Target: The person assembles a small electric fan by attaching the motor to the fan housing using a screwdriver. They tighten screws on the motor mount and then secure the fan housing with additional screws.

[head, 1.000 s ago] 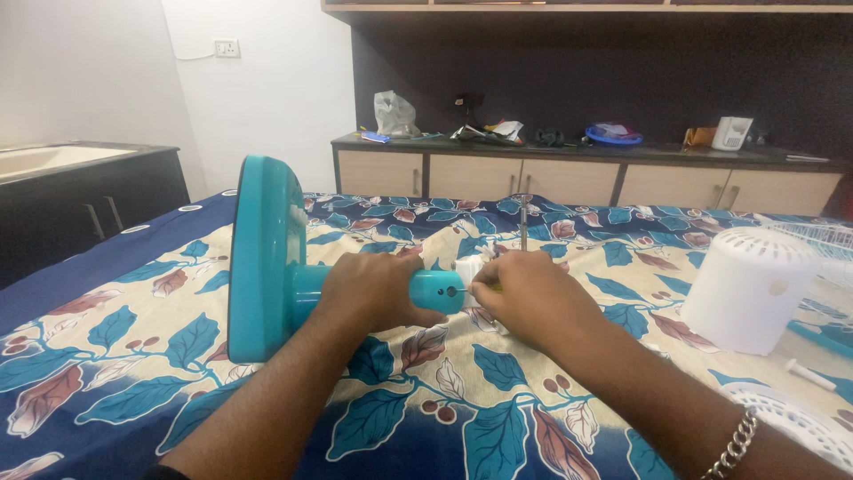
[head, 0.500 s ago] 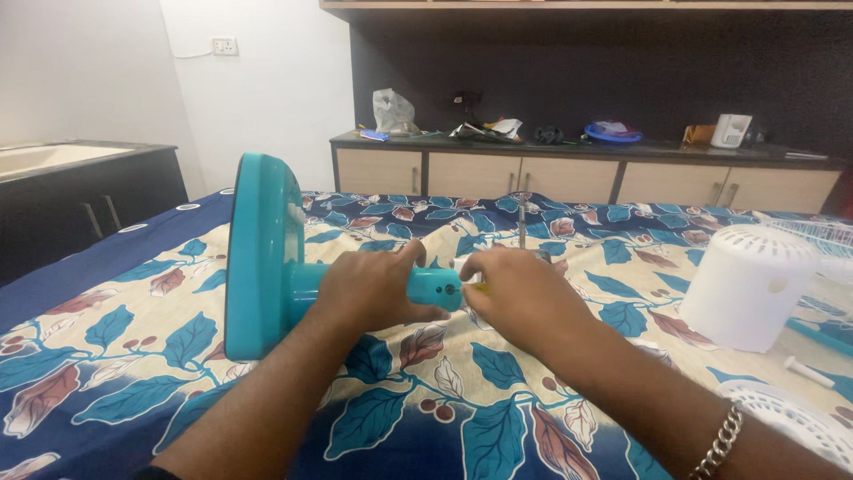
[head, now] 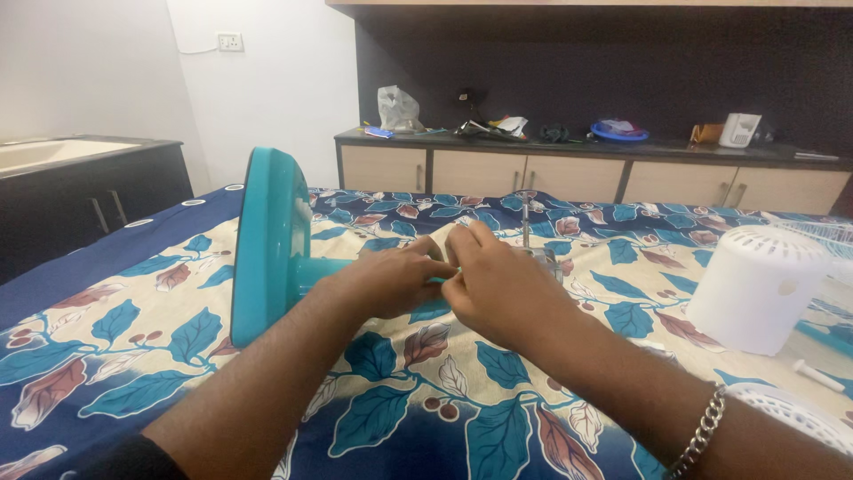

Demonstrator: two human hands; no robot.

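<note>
A room in a home — a bed with a blue leaf-print bedsheet (head: 498, 418), long wooden drawer cabinet (head: 533, 178) at 12 o'clock.

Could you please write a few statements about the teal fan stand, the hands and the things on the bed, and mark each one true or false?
1. The teal plastic fan stand lies on its side, its round base on edge. True.
2. The left hand closes around the stand's stem. True.
3. The right hand rests on the white vented plastic housing. False: that hand is at the stem's end, against the left hand, and the housing stands apart to the right.
4. The leaf-patterned blue and cream bedsheet lies under the stand. True.
5. A chain bracelet is on the left wrist. False: it is on the right wrist.
</note>
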